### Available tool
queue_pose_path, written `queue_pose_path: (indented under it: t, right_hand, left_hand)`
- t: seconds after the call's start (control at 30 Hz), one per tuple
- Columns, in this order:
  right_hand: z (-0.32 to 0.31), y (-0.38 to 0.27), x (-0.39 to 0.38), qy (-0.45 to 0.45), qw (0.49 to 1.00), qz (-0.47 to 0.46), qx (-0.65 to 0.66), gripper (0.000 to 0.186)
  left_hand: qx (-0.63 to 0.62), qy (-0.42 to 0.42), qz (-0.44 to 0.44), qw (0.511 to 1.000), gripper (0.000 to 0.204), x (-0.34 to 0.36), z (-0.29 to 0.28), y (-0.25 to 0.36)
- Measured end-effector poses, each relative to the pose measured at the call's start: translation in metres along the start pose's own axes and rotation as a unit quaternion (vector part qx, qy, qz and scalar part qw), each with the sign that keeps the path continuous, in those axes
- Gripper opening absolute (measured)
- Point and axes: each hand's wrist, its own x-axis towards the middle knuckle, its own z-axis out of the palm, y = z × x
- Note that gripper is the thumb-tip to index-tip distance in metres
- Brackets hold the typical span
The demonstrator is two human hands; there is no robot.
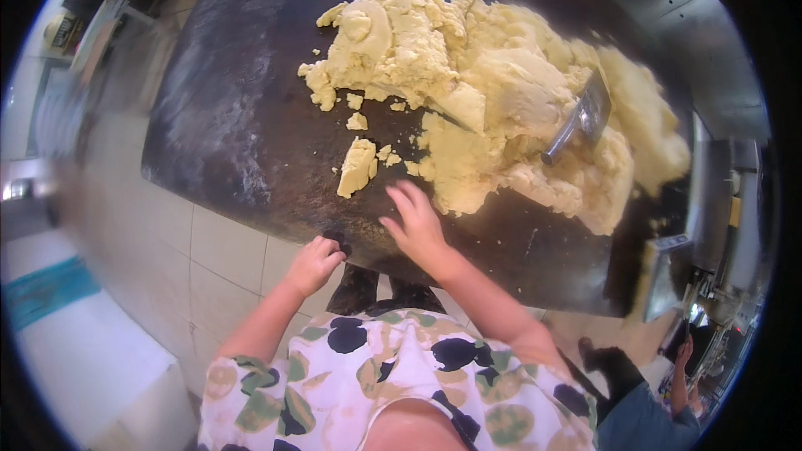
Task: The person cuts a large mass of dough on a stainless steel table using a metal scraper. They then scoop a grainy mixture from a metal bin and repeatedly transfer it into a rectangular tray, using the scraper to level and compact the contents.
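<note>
A large heap of crumbly pale yellow dough spreads over the dark worktop. One loose chunk of dough lies apart from it, with small crumbs around. My right hand reaches over the worktop just below that chunk, fingers apart, holding nothing. At the near edge, my left hand is closed with its fingers curled. A small dark patch shows beside its fingertips, and whatever it may grip cannot be made out. A scraper with a broad metal blade and a tube-like handle rests on the heap's right part.
Pale floor tiles run along the worktop's left and near sides. At the right stand a metal wall panel and a box-shaped thing by the worktop's corner. Another person in dark clothing is at the lower right.
</note>
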Motion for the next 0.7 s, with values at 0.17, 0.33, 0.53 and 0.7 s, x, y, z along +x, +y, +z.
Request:
queue_pose_path:
  t: [0.17,0.33,0.53,0.7]
  right_hand:
    - [0.07,-0.028,0.073,-0.008,0.981,0.165,-0.105,0.089]
    - [0.105,-0.041,0.079,0.015,0.987,0.136,-0.08,0.079]
    - [0.139,-0.07,0.063,0.15,0.982,0.115,-0.007,0.057]
    - [0.199,-0.178,0.052,0.17,0.677,0.285,0.657,0.056]
  left_hand:
    - [0.024,-0.026,0.059,0.998,0.011,-0.015,-0.007,-0.023]
    - [-0.114,0.097,-0.032,0.988,0.009,-0.041,-0.025,-0.032]
    - [-0.399,0.151,-0.357,0.831,0.007,-0.137,-0.068,-0.057]
    - [-0.5,0.209,-0.291,0.788,0.009,-0.213,-0.142,-0.12]
